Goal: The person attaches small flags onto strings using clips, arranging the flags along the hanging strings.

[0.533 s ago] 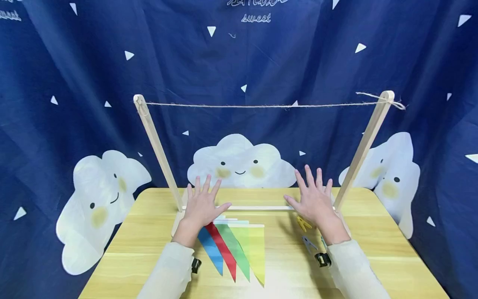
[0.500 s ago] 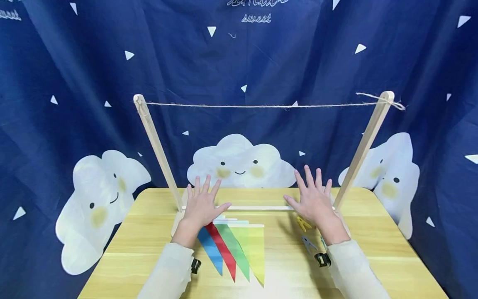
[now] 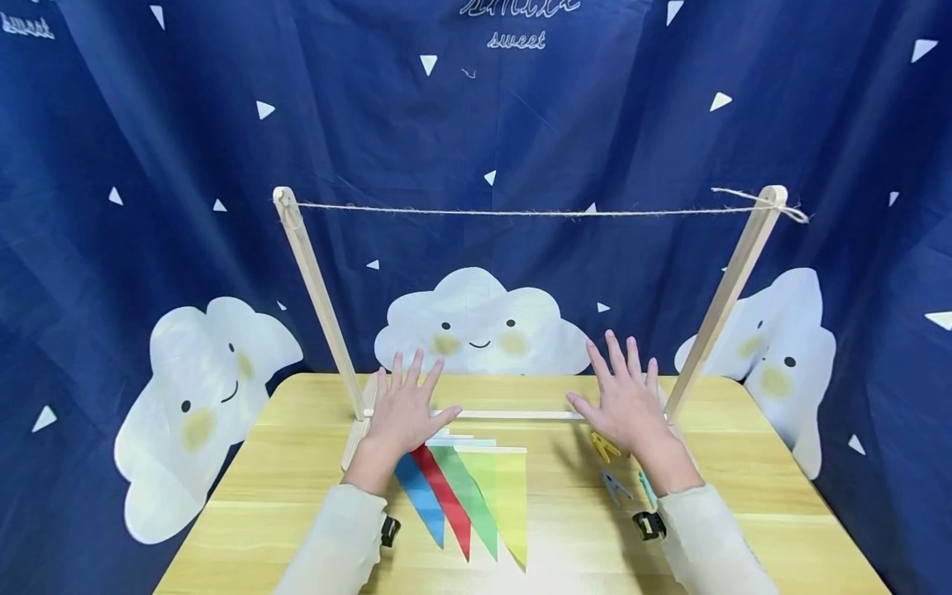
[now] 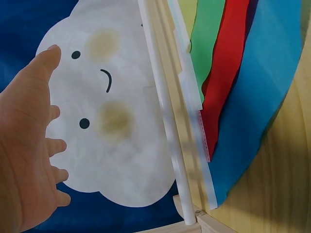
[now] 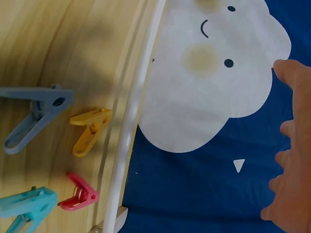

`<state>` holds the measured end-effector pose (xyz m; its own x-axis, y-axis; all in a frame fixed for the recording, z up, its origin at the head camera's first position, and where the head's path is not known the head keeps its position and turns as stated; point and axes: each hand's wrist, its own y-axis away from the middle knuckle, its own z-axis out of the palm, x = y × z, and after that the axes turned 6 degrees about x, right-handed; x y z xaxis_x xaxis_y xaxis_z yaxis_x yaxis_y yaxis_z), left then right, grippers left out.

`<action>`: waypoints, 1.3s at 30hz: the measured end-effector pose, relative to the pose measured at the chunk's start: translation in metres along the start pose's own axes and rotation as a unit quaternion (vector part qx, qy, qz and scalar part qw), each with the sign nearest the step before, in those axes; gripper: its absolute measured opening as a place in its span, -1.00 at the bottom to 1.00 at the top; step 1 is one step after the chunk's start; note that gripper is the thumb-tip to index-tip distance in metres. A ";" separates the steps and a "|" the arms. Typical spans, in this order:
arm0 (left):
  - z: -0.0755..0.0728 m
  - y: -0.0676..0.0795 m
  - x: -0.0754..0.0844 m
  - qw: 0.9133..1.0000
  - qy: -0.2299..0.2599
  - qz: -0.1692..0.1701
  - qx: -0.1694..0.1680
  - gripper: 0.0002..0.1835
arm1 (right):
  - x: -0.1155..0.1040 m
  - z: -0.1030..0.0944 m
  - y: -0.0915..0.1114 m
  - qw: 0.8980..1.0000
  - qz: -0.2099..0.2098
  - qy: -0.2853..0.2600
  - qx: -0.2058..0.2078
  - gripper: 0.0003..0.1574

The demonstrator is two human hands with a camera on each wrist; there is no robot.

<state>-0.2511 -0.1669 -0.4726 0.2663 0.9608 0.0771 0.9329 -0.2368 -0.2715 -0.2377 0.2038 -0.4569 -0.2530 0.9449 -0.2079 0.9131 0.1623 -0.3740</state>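
Observation:
My left hand [image 3: 404,413] hovers with fingers spread, above the top edges of several pennants. They overlap in a fan on the table: blue [image 4: 262,92], red [image 3: 446,500], green [image 3: 470,489] and yellow [image 3: 511,496]. Equally spread and holding nothing, my right hand [image 3: 626,405] is raised over the right side. Spring clips lie beneath it: a yellow clip [image 3: 604,447], a grey clip [image 3: 614,486] and a teal clip [image 3: 648,487]. The right wrist view also has a red clip [image 5: 81,194], hidden from the head view.
A wooden frame spans the table [image 3: 245,529], with a left post [image 3: 320,297] and a right post [image 3: 725,297]. Twine [image 3: 476,213] is stretched between their tops. A white rod [image 3: 513,415] joins their bases. Behind hangs a blue cloud-print curtain [image 3: 476,124].
The head view has shifted slightly. Both hands stay spread in nearly the same place; the right forearm has edged right, so more of the teal clip shows.

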 end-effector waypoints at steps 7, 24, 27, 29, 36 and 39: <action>-0.001 0.004 0.001 1.000 0.016 0.007 -0.004 -0.01 | 0.006 -0.002 0.007 1.000 -0.029 0.001 0.003 0.17; 0.008 0.018 0.002 0.996 0.061 0.053 -0.045 -0.04 | 0.033 0.006 0.033 0.991 -0.116 -0.016 0.065 0.11; 0.009 0.020 0.003 0.995 0.065 0.060 -0.040 -0.05 | 0.036 0.009 0.037 0.991 -0.115 -0.030 0.062 0.10; 0.011 0.022 0.004 0.995 0.066 0.067 -0.039 -0.04 | 0.037 0.011 0.040 0.991 -0.112 -0.035 0.056 0.10; 0.018 0.028 0.006 0.993 0.059 0.100 -0.034 -0.06 | 0.044 0.018 0.051 0.992 -0.101 -0.065 0.033 0.08; 0.020 0.029 0.006 0.991 0.061 0.117 -0.027 -0.08 | 0.048 0.019 0.054 0.991 -0.095 -0.083 0.036 0.07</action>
<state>-0.2271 -0.1649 -0.4997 0.5011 0.8547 0.1353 0.8530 -0.4615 -0.2437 -0.2065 0.2525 -0.5042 -0.4733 0.8383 -0.2707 0.8201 0.3071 -0.4829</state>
